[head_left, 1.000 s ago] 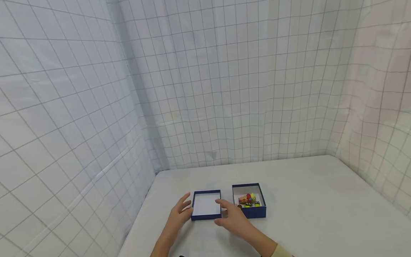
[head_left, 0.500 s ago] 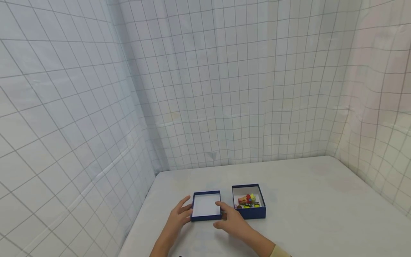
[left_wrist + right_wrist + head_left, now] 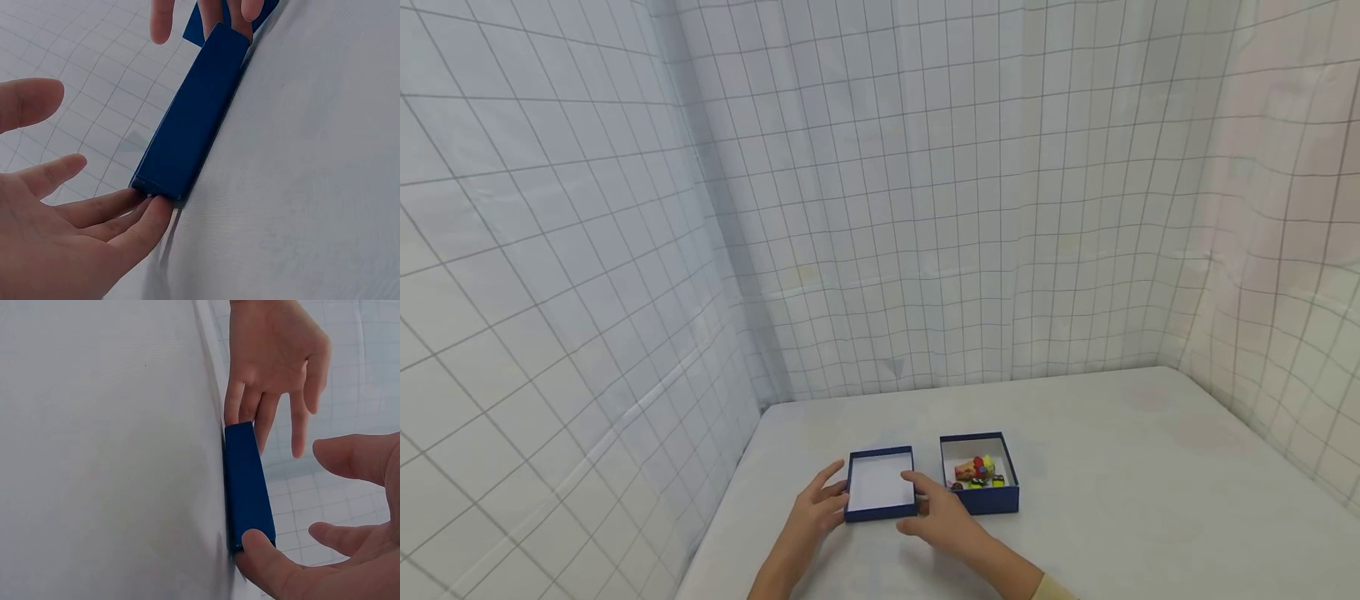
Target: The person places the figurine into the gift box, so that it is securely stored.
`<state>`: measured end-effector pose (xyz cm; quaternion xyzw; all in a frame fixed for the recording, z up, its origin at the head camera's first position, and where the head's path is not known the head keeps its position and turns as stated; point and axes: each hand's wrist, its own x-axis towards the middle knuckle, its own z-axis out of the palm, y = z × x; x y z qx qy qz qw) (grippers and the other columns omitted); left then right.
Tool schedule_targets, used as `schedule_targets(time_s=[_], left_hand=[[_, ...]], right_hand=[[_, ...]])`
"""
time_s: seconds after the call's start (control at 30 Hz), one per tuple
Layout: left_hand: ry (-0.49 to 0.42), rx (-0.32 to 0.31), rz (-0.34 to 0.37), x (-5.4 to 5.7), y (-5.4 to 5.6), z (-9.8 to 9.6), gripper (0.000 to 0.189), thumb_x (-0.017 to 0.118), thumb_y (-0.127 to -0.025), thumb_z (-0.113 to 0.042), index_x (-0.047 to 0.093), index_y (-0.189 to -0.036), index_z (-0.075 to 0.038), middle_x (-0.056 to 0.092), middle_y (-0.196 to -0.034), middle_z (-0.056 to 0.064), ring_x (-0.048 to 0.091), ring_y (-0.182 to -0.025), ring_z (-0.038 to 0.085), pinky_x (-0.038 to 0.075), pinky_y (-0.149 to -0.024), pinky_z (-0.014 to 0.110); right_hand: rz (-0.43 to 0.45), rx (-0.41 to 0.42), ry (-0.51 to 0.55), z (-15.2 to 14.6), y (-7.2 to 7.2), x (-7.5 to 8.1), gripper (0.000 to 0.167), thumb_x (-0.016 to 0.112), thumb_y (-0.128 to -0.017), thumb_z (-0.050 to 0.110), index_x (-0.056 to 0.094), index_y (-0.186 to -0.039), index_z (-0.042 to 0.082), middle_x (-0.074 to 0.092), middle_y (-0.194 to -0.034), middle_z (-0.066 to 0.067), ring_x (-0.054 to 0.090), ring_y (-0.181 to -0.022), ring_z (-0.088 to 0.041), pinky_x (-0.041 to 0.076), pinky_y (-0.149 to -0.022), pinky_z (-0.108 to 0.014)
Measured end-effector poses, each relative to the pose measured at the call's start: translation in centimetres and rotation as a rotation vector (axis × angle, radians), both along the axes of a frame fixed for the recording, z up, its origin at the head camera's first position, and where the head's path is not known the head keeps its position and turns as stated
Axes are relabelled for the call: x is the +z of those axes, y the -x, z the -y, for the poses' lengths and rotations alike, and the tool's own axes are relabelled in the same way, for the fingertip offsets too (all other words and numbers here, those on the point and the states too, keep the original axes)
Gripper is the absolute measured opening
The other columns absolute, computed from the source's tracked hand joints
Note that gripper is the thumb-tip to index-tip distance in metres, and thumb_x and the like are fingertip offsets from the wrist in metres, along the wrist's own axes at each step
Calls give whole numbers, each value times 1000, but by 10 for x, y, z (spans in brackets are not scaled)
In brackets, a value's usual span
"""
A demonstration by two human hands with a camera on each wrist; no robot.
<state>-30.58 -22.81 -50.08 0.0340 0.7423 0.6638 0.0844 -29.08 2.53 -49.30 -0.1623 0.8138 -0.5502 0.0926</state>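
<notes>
A shallow blue box lid (image 3: 882,483), white inside, lies open side up between both hands. My left hand (image 3: 808,512) is at its left side, with the lower fingertips (image 3: 159,209) against the lid's end and the thumb held away. At the right side is my right hand (image 3: 943,518); one fingertip (image 3: 253,540) touches the near right corner, while its thumb and another finger stay spread in the air. Just right of that hand stands a deeper blue box (image 3: 992,500) holding several small toys (image 3: 977,468), red, yellow and tan. The right hand overlaps the lid's right edge in the head view.
Both boxes rest on a white-covered table (image 3: 1097,467). White sheets with a dark grid (image 3: 880,208) hang behind it and along both sides.
The left hand's lower fingers have come down against the lid's left side. My right hand stays nearly in place. The whole head view has shifted slightly.
</notes>
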Motion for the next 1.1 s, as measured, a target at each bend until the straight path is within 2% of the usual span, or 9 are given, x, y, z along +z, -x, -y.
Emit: schedule_targets(time_s=[0.33,0.57,0.8,1.1], left_hand=[[-13,27,-46,14,-7,-4,67,57,-101,-19,26,-159,-9,32,-152,37,40,-137,49,39,-105,64],[2,68,-80,25,-14,-7,67,60,-99,-20,29,-158,-12,36,-152,33,40,-137,45,41,-105,61],[8,83,-117,31,-18,-10,69,63,-97,-21,31,-158,-15,41,-150,30,44,-134,41,42,-105,59],[0,107,-179,34,-21,-18,72,67,-95,-25,32,-157,-14,45,-147,24,44,-134,40,43,-105,58]], right_hand=[[10,-9,22,-2,-2,7,77,80,-86,20,42,-152,13,46,-146,-29,59,-118,-41,53,-91,-57],[-5,-31,23,-2,-5,14,85,80,-86,21,33,-156,13,49,-140,-30,57,-120,-45,49,-94,-62],[-11,-68,24,-3,-7,24,91,80,-86,21,24,-158,12,54,-136,-25,59,-118,-43,50,-93,-61],[-9,-101,65,-8,-11,35,90,78,-87,19,25,-158,10,53,-136,-22,57,-121,-43,51,-93,-58]])
